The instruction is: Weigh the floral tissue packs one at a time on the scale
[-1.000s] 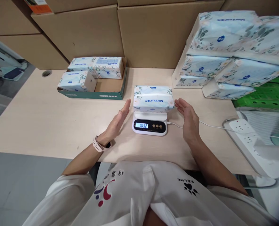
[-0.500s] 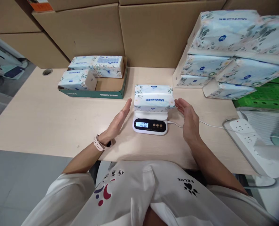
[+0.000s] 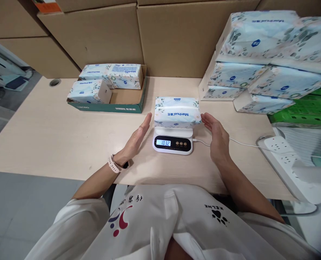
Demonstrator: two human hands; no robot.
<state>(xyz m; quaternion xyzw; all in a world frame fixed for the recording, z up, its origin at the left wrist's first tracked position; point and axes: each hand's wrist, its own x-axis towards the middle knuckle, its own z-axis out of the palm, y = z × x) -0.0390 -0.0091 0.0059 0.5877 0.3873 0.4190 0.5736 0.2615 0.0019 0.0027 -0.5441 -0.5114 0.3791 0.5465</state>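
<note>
A pack of tissues (image 3: 177,112) in floral wrapping lies on a white digital scale (image 3: 172,148), whose lit display reads 103.2. To the left of the pack is my left hand (image 3: 135,140), fingers stretched out and palm facing inward, a small gap away from it. My right hand (image 3: 217,135) stands on the other side with its fingers straight and the tips close to the pack's right end; whether they touch it I cannot tell. Both hands hold nothing. A pale watch strap (image 3: 114,164) circles my left wrist.
At the left, an open green-edged carton (image 3: 128,108) holds 3 tissue packs (image 3: 86,91). More packs (image 3: 238,74) are stacked at the right, near a green crate (image 3: 306,112). A white cable (image 3: 243,144) runs right from the scale past a power strip (image 3: 283,151). Cardboard boxes (image 3: 174,39) line the back.
</note>
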